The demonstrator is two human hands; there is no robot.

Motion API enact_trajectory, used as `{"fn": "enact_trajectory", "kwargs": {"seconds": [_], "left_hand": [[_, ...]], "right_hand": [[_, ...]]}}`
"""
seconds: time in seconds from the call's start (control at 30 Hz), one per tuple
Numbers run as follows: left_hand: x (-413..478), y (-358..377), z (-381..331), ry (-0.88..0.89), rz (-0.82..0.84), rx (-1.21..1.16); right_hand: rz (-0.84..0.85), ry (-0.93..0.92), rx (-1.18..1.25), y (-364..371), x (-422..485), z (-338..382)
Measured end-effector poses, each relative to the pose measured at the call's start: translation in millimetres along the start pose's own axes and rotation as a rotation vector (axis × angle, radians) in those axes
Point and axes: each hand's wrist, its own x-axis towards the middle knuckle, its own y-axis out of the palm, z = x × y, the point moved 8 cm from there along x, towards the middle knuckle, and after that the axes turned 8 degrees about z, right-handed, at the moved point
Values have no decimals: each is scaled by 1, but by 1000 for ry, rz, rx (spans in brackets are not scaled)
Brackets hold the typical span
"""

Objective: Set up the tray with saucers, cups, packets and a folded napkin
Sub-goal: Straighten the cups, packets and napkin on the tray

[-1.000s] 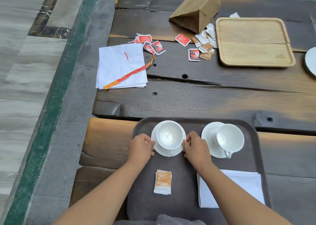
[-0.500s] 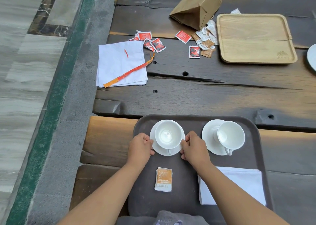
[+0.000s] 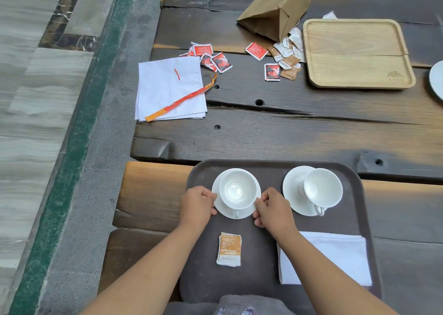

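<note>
head | your left hand (image 3: 197, 206) curls its fingers on the left rim of the saucer (image 3: 236, 212) | your right hand (image 3: 273, 210) pinches its right rim | cup (image 3: 238, 188) sits on it, on the tray (image 3: 354, 194) | packet (image 3: 229, 249) and napkin (image 3: 335, 257) lie nearer you

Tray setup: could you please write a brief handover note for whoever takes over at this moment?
Hands: left hand and right hand, fingers pinching opposite sides of the left saucer, which carries the left cup.
On the brown tray: right saucer with right cup, one orange packet, folded napkin.
Done: saucers, cups, napkin placed.
Left: release the saucer; probably add more from the loose packets on the table.
</note>
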Motion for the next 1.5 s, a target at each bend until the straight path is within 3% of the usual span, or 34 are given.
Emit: {"fn": "enact_trajectory", "kwargs": {"seconds": [0.9, 1.13, 1.2, 1.3, 1.5], "left_hand": [[1, 2, -3, -48, -24, -21], [4, 2, -6, -127, 87, -186], [2, -2, -6, -96, 88, -175], [-5, -8, -3, -41, 83, -185], [-23, -3, -16, 41, 222, -473]], "right_hand": [[34, 2, 25, -2, 12, -5], [87, 92, 189, -8, 11, -6], [43, 73, 136, -14, 5, -5], [20, -2, 247, -16, -3, 0], [51, -196, 431, -15, -8, 23]]}}
